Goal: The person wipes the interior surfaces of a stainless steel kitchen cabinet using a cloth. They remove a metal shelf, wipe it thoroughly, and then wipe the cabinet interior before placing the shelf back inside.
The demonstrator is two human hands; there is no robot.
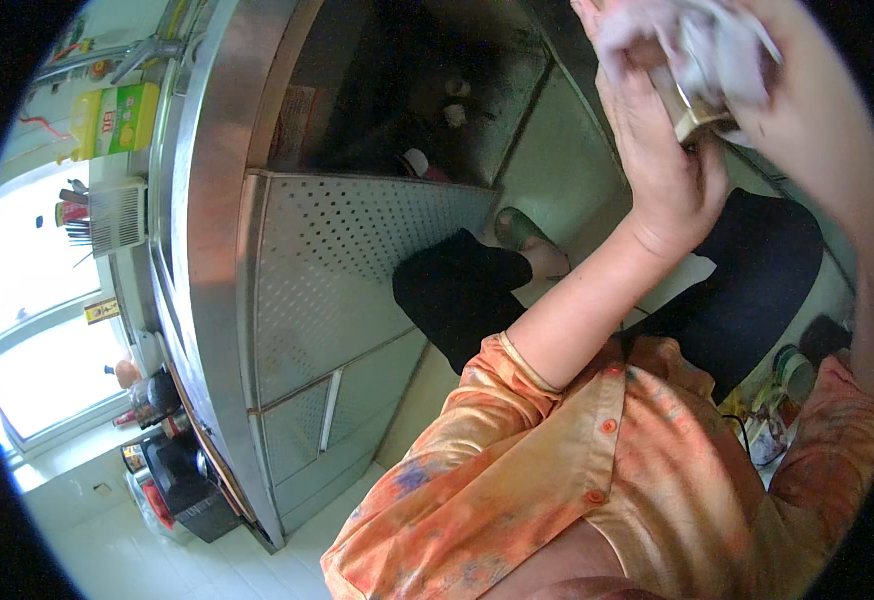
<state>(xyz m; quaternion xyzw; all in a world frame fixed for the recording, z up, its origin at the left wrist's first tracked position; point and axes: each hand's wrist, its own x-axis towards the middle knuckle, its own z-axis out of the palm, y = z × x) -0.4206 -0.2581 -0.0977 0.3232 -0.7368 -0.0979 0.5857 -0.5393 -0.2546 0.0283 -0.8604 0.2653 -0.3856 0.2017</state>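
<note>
My left hand [658,150] is raised at the upper right and holds a small object with a pale, shiny, metal-like edge [699,120]. Its kind cannot be made out, since a cloth and my fingers cover most of it. A whitish-grey cloth [722,49] is bunched over the object, blurred by motion. My right hand [763,30] reaches in from the right edge and presses the cloth against the object; its fingers are largely hidden. Below both hands are my bent knees in black trousers [759,270].
An open cabinet door [332,255] with a dotted pattern stands left of my knees, under a steel counter edge [215,225]. Small items sit in the dark cabinet [392,82]. The counter bears a detergent jug [118,120], a utensil rack [118,217] and jars [153,397]. Bags [767,435] lie at right.
</note>
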